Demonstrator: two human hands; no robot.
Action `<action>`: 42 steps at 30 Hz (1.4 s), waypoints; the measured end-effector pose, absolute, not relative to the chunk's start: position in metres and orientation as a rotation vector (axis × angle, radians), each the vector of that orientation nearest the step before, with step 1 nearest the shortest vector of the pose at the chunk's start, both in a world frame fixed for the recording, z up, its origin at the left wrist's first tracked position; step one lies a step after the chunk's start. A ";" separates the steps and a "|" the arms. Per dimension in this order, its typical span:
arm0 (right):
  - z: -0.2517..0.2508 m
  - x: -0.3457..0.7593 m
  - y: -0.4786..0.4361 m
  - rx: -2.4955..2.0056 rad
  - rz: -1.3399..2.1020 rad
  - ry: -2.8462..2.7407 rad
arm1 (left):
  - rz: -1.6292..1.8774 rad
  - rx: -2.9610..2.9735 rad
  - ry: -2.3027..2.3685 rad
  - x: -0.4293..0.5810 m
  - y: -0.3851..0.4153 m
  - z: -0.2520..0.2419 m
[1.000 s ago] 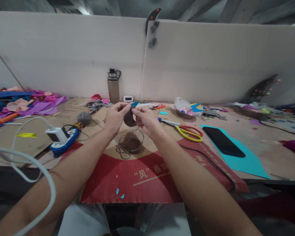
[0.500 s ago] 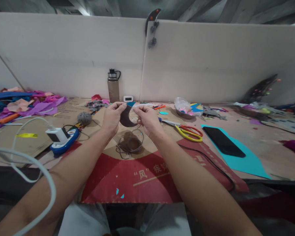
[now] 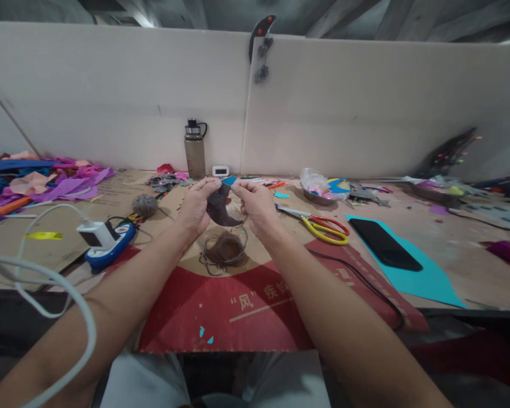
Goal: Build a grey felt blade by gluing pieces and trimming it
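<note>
Both my hands are raised over the cardboard sheet (image 3: 255, 306) and pinch one dark brown curved felt piece (image 3: 221, 209) that has a small blue tip at its top. My left hand (image 3: 198, 204) grips its upper left edge with closed fingers. My right hand (image 3: 255, 207) pinches the blue tip and the right edge. A thin brown thread hangs from the piece down to a loose coil of brown yarn (image 3: 223, 252) lying on the cardboard right below my hands.
Yellow-and-red scissors (image 3: 323, 225) and a black phone (image 3: 385, 243) on a teal sheet (image 3: 433, 280) lie to the right. A grey yarn ball (image 3: 144, 204), a white charger on a blue power strip (image 3: 106, 243), a bottle (image 3: 194, 148) and felt scraps (image 3: 46, 184) sit left.
The felt piece has been turned between my fingers: first it showed as a rounder shape, then as a crescent, and now it hangs lower with its curved tail pointing right. Both hands kept their grip.
</note>
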State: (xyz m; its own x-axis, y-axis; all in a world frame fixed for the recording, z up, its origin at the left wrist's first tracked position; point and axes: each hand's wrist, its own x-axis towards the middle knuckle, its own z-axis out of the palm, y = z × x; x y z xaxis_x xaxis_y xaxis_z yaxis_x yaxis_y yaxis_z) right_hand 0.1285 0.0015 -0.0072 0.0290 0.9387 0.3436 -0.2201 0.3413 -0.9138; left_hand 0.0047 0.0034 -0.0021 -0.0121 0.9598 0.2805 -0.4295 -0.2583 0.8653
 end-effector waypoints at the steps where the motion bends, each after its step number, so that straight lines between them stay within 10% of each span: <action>1: -0.007 0.129 0.001 -0.779 1.071 -1.194 | 1.538 1.079 0.681 0.005 0.004 -0.002; 37: -0.005 0.121 -0.003 -0.769 1.036 -1.195 | 1.315 0.997 0.708 0.000 0.006 0.000; 42: -0.006 0.125 -0.001 -0.860 0.910 -1.114 | 1.691 1.302 1.011 -0.003 0.009 -0.006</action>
